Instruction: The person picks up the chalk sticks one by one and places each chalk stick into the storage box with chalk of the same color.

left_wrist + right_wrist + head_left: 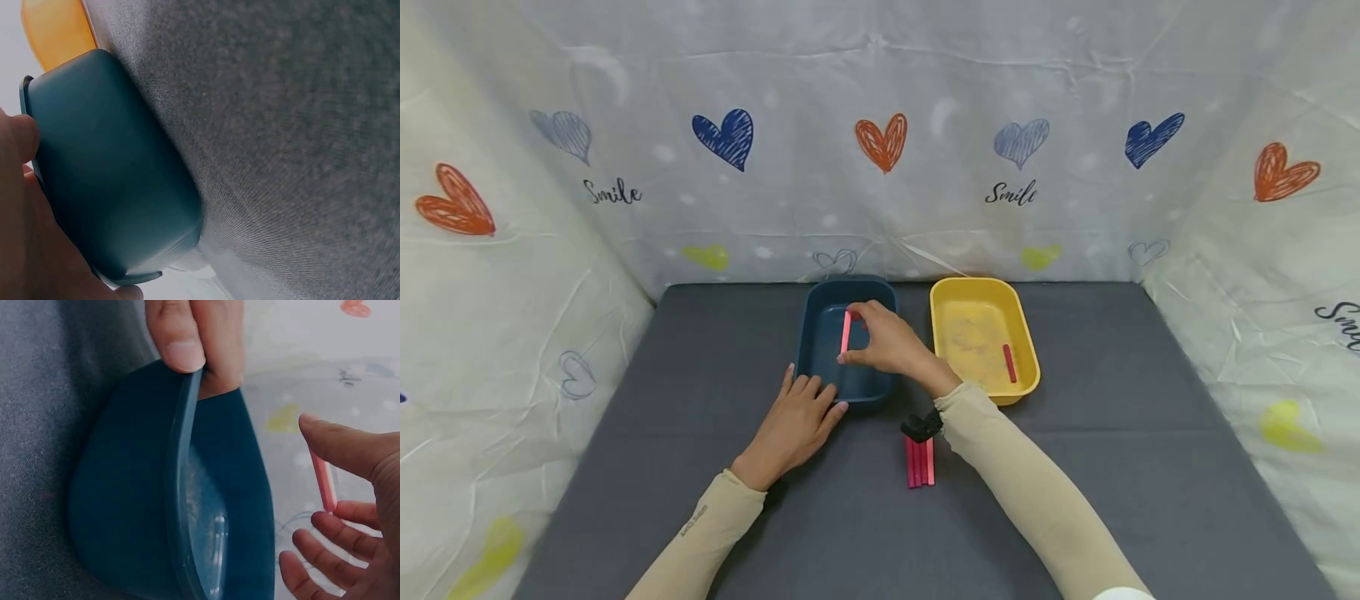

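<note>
My right hand (883, 337) is over the dark blue tub (808, 333), pinching a slim pink stick (846, 332) lengthwise between thumb and fingertip. In the right wrist view the pink stick (324, 481) is held above the tub's rim, the other fingers spread below it. At the tub's near left corner, my left hand (793, 425) holds the rim. The right wrist view shows the left thumb (184, 355) pressed on that rim, with fingers reaching over to the inner side. Part of the tub's inside is hidden by my right hand.
To the right stands a yellow tub (973, 312) with a dark red stick (1010, 363) in it. Several red and pink sticks (919, 467) lie side by side on the grey tablecloth (1075, 517), partly under my right wrist. A printed curtain (805, 200) hangs behind.
</note>
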`<state>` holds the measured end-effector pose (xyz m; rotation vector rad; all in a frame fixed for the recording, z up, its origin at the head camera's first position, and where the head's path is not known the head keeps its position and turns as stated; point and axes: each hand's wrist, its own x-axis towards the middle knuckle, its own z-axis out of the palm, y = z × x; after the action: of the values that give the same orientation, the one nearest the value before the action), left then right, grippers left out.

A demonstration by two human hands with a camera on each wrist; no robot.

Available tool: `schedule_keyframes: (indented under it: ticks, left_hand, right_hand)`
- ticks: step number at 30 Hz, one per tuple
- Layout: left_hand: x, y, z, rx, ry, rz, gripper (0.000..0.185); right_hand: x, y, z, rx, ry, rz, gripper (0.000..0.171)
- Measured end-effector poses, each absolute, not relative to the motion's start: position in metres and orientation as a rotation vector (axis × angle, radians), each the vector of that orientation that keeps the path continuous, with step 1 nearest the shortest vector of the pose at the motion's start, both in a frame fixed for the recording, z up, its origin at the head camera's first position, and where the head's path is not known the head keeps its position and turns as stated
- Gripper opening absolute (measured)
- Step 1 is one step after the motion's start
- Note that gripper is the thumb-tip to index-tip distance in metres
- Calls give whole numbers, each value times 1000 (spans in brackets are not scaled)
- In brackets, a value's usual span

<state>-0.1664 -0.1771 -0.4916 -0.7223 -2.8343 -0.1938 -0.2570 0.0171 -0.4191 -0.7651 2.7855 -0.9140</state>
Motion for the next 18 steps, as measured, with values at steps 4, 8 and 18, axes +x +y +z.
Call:
schedule_keyframes:
  ticks: [4, 8, 18]
  left_hand:
    - [-166, -178, -491, -731, -2837, -190, 35]
    - [-166, -178, -490, -729, -2844, -188, 35]
    - [-166, -178, -492, -721, -2836, -205, 33]
  right_hand:
    - [-261, 11, -421, -794, 2789, -897, 82]
    - [-265, 6, -423, -788, 2780, -889, 82]
    - [-276, -4, -434, -745, 2762, -824, 81]
